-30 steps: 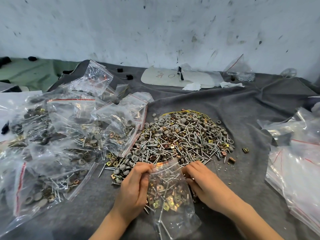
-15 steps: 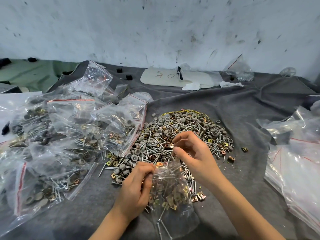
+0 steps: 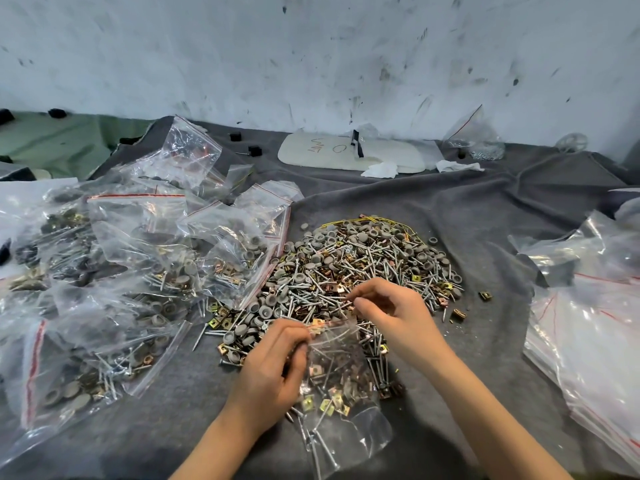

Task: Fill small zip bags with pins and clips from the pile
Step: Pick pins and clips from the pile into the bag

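A pile (image 3: 363,268) of silver pins, brass clips and grey round caps lies in the middle of the grey cloth (image 3: 450,209). A small clear zip bag (image 3: 341,393), partly filled with pins and clips, lies just in front of the pile with its red-lined mouth facing it. My left hand (image 3: 273,368) pinches the left edge of the bag's mouth. My right hand (image 3: 391,313) hovers over the near edge of the pile, just above the bag's mouth, its fingertips pinched on small parts from the pile.
Several filled zip bags (image 3: 138,265) are heaped to the left. A stack of empty zip bags (image 3: 588,323) lies at the right. At the back sit a white pad (image 3: 349,154), crumpled tissue (image 3: 381,169) and another bag (image 3: 476,136) against the wall.
My right hand left the bag's right edge, reached up into the pile, and has come partway back toward the bag's mouth with parts. My left hand kept its hold on the bag.
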Tool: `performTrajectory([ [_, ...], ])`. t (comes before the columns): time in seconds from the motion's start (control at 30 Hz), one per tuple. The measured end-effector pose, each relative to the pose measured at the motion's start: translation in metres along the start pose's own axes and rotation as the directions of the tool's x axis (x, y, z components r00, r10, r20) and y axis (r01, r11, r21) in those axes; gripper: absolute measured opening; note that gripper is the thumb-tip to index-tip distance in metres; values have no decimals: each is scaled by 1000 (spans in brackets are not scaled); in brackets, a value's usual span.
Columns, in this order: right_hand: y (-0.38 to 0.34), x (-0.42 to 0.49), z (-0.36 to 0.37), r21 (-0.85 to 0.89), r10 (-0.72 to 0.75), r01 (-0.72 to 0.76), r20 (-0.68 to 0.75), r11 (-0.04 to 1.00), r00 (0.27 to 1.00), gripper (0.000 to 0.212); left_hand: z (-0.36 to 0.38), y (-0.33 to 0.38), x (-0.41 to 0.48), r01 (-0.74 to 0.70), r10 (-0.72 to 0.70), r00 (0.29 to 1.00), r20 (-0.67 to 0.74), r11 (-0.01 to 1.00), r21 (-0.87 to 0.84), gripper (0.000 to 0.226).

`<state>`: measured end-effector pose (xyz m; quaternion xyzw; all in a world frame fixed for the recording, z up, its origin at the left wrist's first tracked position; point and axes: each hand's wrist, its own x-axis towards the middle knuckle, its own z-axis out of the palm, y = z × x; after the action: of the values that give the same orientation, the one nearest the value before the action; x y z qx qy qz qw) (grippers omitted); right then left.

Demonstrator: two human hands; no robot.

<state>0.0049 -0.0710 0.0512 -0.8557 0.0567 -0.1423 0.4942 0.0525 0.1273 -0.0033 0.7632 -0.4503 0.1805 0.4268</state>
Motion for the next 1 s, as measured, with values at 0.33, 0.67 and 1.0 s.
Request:
performTrajectory([
  [0.33, -28, 33, 36, -509, -48, 239, 359, 827, 932, 8, -3, 2, 1, 69, -69, 995, 78, 998, -1, 17],
  [0.67, -39, 38, 50, -635, -21, 348, 462, 690, 887, 9, -3, 3, 0, 55, -55, 997, 51, 998, 3, 14],
  [1.0, -43, 26, 25, -124, -106, 139, 244, 982, 964, 23, -2, 0, -3, 43, -43, 999, -3, 996, -84, 8],
])
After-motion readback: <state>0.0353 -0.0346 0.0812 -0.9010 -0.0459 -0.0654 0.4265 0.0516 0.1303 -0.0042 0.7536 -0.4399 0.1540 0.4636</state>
